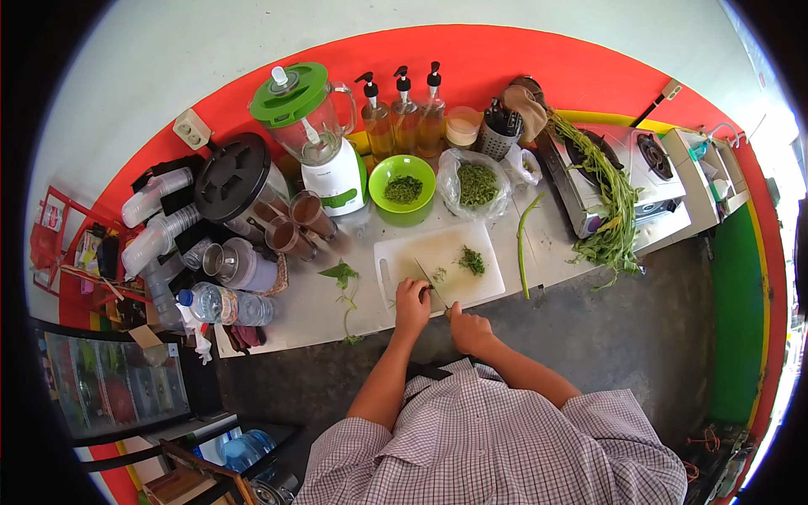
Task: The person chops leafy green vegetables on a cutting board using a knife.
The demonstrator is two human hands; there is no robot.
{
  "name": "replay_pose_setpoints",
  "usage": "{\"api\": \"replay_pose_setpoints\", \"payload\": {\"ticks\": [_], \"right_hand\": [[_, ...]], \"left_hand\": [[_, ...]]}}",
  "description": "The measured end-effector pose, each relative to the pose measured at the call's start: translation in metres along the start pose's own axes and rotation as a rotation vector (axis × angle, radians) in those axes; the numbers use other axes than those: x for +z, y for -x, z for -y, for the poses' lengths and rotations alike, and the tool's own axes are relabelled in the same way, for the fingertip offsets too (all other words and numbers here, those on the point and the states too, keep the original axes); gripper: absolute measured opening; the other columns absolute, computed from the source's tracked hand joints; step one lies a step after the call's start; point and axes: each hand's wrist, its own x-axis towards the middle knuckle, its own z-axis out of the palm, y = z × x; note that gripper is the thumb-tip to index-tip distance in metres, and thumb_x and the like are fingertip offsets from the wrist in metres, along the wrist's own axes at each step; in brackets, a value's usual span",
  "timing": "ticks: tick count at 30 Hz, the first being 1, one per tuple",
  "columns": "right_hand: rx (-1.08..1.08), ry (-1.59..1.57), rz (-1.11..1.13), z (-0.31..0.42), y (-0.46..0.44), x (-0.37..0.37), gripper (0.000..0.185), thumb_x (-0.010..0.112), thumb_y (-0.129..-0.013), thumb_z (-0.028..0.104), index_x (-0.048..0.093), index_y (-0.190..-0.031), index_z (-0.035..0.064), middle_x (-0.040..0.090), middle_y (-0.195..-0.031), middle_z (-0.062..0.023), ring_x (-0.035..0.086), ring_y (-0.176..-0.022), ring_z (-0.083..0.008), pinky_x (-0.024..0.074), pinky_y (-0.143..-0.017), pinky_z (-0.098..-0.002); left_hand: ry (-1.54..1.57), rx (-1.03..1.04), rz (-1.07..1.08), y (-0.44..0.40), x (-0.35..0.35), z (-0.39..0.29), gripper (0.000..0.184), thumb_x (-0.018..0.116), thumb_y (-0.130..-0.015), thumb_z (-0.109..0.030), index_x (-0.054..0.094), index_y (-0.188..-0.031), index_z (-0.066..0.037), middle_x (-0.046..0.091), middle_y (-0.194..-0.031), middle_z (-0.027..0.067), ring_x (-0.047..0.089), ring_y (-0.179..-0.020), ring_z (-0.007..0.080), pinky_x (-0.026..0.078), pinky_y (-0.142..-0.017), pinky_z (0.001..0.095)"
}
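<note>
On the worktop, my white cutting board wants keeping steady. My left hand, fingers bent, is safest curled back; whether it holds anything I can't tell. My right hand is wrapped round a kitchen knife by its handle; the knife's long axis slants over the board, tip pointing away and leftward, beside the chopped greens.

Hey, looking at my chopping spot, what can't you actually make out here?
All from the head view:
Knife: handle mostly hidden inside the right hand.
Left hand: whatever it may hold is hidden beneath it.
Stove: partly covered by leafy stalks.
Blue-capped bottle: label print too small to read.
</note>
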Motion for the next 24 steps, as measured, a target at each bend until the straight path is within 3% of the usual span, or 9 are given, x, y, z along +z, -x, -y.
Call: {"api": "replay_pose_setpoints", "payload": {"ticks": [5, 13, 24], "right_hand": [[0.026, -0.052, -0.037, -0.007, -0.001, 0.011, 0.056, 0.061, -0.09, 0.014, 0.035, -0.135, -0.0056, 0.073, -0.103, -0.0254, 0.073, -0.094, -0.0413, 0.0583, -0.081, -0.0499], [0.01, -0.008, -0.04, -0.002, -0.004, 0.016, 0.071, 0.061, -0.089, 0.013, 0.027, -0.146, -0.0093, 0.073, -0.102, -0.0242, 0.073, -0.094, -0.0407, 0.0583, -0.082, -0.0491], [0.001, -0.004, 0.001, -0.007, -0.008, 0.015, 0.07, 0.06, -0.089, 0.013, 0.026, -0.146, -0.0098, 0.073, -0.102, -0.024, 0.074, -0.094, -0.0391, 0.0583, -0.081, -0.0488]], "left_hand": [[0.028, -0.051, -0.015, 0.001, -0.001, -0.001, 0.012, 0.07, -0.081, 0.001, 0.069, -0.092, -0.002, 0.061, -0.091, 0.0135, 0.06, -0.093, 0.0352, 0.049, -0.083, 0.0438], [-0.002, -0.017, -0.024, -0.001, -0.001, 0.003, 0.012, 0.072, -0.078, 0.0, 0.07, -0.091, -0.002, 0.062, -0.091, 0.0134, 0.061, -0.092, 0.0338, 0.05, -0.081, 0.0414], [0.025, -0.03, -0.025, 0.0, 0.0, 0.003, 0.013, 0.072, -0.078, 0.0, 0.067, -0.09, -0.001, 0.06, -0.087, 0.0123, 0.061, -0.087, 0.0309, 0.05, -0.079, 0.0401]]}}
